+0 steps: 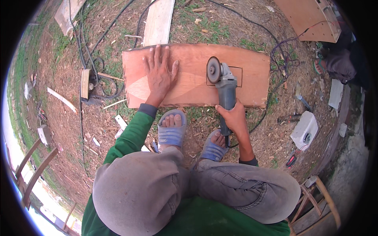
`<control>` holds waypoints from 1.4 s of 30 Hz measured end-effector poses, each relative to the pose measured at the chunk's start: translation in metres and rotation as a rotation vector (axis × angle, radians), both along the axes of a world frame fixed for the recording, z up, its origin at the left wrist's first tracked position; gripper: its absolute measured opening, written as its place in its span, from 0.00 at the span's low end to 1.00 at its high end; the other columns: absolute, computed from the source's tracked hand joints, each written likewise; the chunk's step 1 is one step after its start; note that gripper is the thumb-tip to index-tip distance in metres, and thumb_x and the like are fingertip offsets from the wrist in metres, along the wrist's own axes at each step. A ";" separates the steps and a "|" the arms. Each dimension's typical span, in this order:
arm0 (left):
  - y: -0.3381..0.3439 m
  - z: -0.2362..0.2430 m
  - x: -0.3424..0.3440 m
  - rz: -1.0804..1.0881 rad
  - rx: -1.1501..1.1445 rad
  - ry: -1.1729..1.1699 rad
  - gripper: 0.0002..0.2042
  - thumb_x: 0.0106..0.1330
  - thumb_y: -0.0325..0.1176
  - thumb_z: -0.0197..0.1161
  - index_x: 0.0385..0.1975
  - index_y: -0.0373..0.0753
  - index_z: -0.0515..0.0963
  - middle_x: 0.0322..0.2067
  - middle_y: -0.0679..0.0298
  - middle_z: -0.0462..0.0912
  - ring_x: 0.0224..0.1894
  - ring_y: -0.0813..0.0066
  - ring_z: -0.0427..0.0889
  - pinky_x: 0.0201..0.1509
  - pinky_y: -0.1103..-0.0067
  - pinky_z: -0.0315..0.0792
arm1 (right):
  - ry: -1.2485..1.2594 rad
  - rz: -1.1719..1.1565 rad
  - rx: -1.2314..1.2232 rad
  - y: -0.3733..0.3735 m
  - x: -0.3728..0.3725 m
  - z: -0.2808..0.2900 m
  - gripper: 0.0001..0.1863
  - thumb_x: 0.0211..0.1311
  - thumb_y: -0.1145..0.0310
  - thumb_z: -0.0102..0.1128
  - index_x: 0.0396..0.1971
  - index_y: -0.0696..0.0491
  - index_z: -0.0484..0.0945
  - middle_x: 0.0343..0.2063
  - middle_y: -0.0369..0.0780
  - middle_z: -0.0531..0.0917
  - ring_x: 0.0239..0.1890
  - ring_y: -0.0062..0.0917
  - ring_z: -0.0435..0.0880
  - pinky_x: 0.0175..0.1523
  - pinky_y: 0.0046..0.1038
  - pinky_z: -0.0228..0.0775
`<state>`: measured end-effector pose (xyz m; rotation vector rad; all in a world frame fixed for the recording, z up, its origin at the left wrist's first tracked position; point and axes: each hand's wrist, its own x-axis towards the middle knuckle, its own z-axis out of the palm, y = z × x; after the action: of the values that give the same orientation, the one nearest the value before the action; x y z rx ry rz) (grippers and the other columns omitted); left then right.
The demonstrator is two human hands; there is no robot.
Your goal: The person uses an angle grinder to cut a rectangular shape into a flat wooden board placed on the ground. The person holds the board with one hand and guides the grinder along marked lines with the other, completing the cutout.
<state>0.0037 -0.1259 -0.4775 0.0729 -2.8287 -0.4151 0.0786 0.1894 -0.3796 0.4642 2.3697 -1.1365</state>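
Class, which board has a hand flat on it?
The reddish board, under the left hand; the pale board beyond and the upper-right panel show none.

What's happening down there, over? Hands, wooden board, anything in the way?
Left fingers spread flat on reddish board. Right fingers wrapped around angle grinder. Grinder blocks view of part of the board's dark rectangle outline.

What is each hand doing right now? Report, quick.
Left hand: open, palm down on the wooden board, holding nothing in its fingers.
Right hand: closed around the grinder.
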 end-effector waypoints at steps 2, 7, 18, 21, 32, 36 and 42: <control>0.000 0.001 0.000 -0.006 -0.001 0.009 0.34 0.83 0.54 0.64 0.83 0.43 0.73 0.84 0.50 0.67 0.88 0.45 0.60 0.91 0.40 0.44 | -0.010 -0.007 -0.006 0.000 0.002 0.002 0.27 0.62 0.59 0.86 0.49 0.65 0.85 0.34 0.46 0.91 0.35 0.29 0.90 0.44 0.38 0.84; 0.000 0.002 0.001 -0.004 -0.012 0.004 0.34 0.83 0.53 0.64 0.84 0.43 0.72 0.84 0.50 0.67 0.88 0.45 0.59 0.91 0.43 0.45 | -0.027 -0.006 0.025 0.003 0.013 0.003 0.27 0.61 0.60 0.86 0.50 0.65 0.85 0.36 0.46 0.91 0.36 0.30 0.90 0.45 0.38 0.84; -0.001 0.000 0.001 0.001 -0.024 -0.002 0.35 0.83 0.54 0.64 0.84 0.45 0.72 0.85 0.51 0.67 0.89 0.46 0.59 0.91 0.43 0.45 | -0.055 0.002 -0.016 0.007 0.033 0.008 0.33 0.60 0.58 0.85 0.54 0.68 0.83 0.39 0.55 0.93 0.42 0.44 0.95 0.50 0.44 0.86; -0.001 0.000 0.000 0.003 -0.022 -0.002 0.35 0.83 0.55 0.64 0.84 0.45 0.72 0.85 0.51 0.67 0.89 0.47 0.59 0.92 0.44 0.45 | -0.067 0.003 0.000 0.007 0.034 0.011 0.35 0.59 0.57 0.85 0.56 0.69 0.82 0.42 0.59 0.93 0.45 0.50 0.97 0.52 0.46 0.87; -0.002 -0.001 0.000 0.008 -0.026 -0.018 0.35 0.83 0.55 0.63 0.84 0.45 0.72 0.85 0.52 0.67 0.89 0.46 0.58 0.92 0.44 0.44 | -0.078 -0.002 0.005 0.008 0.036 0.012 0.36 0.58 0.56 0.85 0.56 0.70 0.82 0.43 0.60 0.93 0.46 0.51 0.96 0.54 0.47 0.86; -0.001 -0.001 0.000 0.008 -0.017 -0.017 0.35 0.83 0.55 0.63 0.84 0.45 0.72 0.85 0.51 0.67 0.89 0.46 0.58 0.92 0.44 0.44 | -0.034 -0.004 -0.010 0.006 0.028 0.003 0.30 0.60 0.59 0.85 0.51 0.66 0.84 0.38 0.51 0.92 0.40 0.38 0.93 0.49 0.41 0.85; -0.001 0.000 0.000 0.004 -0.033 -0.015 0.34 0.83 0.54 0.64 0.84 0.44 0.72 0.84 0.51 0.67 0.88 0.46 0.59 0.92 0.43 0.45 | -0.038 -0.004 0.020 0.001 0.014 0.002 0.27 0.61 0.58 0.85 0.49 0.64 0.85 0.35 0.47 0.91 0.36 0.32 0.91 0.46 0.40 0.84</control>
<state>0.0041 -0.1266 -0.4777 0.0755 -2.8489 -0.3682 0.0928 0.1905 -0.3778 0.4930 2.3501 -1.0964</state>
